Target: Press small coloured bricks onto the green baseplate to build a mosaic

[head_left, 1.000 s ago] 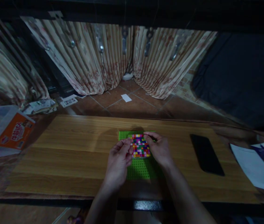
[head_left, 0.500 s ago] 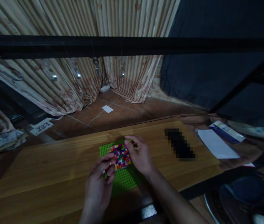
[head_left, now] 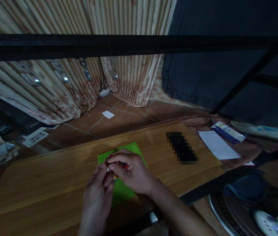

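A green studded baseplate [head_left: 124, 195] lies on the wooden table. Small multicoloured building bricks [head_left: 124, 165] are fixed on it, mostly covered by my hands. My left hand [head_left: 98, 191] is closed at the plate's left side, with a small white brick [head_left: 108, 169] just showing at its fingertips. Reaching over the bricks from the right, my right hand [head_left: 134, 170] has its thumb and forefinger pinched together against the left fingertips. Whatever sits inside that right pinch is hidden.
A blacked-out, pixelated object [head_left: 182, 148] lies on the table [head_left: 55, 177] to the right. White paper [head_left: 219, 144] rests beyond the right end. A dark metal bar [head_left: 129, 44] crosses in front of striped curtains [head_left: 134, 78]. A round stool-like thing [head_left: 239, 209] stands lower right.
My right hand has moved left from the bricks' far right edge to meet my left fingertips, now covering most of the bricks. The view has shifted slightly to the right.
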Tool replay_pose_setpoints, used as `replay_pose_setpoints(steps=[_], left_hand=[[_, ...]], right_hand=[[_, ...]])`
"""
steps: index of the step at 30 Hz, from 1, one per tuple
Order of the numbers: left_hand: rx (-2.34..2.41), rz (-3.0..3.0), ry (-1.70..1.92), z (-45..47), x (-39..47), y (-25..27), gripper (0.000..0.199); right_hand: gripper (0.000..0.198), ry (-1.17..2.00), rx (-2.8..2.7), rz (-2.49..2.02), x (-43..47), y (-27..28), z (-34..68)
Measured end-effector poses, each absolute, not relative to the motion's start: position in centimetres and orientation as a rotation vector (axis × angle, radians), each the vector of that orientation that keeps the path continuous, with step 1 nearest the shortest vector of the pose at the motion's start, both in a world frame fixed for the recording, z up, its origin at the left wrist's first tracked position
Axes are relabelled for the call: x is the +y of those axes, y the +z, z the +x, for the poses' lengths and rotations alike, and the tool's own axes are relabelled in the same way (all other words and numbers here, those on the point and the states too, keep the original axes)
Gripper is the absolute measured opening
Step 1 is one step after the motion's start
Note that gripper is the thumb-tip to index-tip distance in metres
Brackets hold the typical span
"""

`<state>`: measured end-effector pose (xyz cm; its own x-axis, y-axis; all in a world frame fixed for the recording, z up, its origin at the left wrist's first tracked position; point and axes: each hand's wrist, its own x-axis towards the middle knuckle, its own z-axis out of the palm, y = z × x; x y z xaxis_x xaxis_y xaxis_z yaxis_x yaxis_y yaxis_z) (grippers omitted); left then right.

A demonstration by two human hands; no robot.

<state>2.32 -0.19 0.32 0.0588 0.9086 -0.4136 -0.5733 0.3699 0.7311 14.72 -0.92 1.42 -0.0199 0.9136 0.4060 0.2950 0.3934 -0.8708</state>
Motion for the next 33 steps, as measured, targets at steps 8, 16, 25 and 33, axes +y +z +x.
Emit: replay_pose_setpoints(steps=[8, 16, 25, 33], left_hand=[[0.921, 0.446, 1.186, 2.7, -0.6, 0.1, 0.032], [0.922, 0.500, 1.223, 3.0, -0.8, 0.0, 0.040], [0.920, 0.473, 1.200, 2.9, -0.8, 0.0, 0.042], [0.879, 0.345, 1.154, 2.1, -0.6, -0.2, 0.039]], right_hand=[[0.017, 0.804, -1.579, -1.113, -1.3, 1.2, 15.4], [0.019, 0.799, -1.670, -1.137, -1.1, 1.0, 14.7], [0.015, 0.732, -1.679, -1.202, -1.0, 0.5, 14.1], [0.010, 0.736, -1.555, -1.274, -1.0, 0.2, 14.9]])
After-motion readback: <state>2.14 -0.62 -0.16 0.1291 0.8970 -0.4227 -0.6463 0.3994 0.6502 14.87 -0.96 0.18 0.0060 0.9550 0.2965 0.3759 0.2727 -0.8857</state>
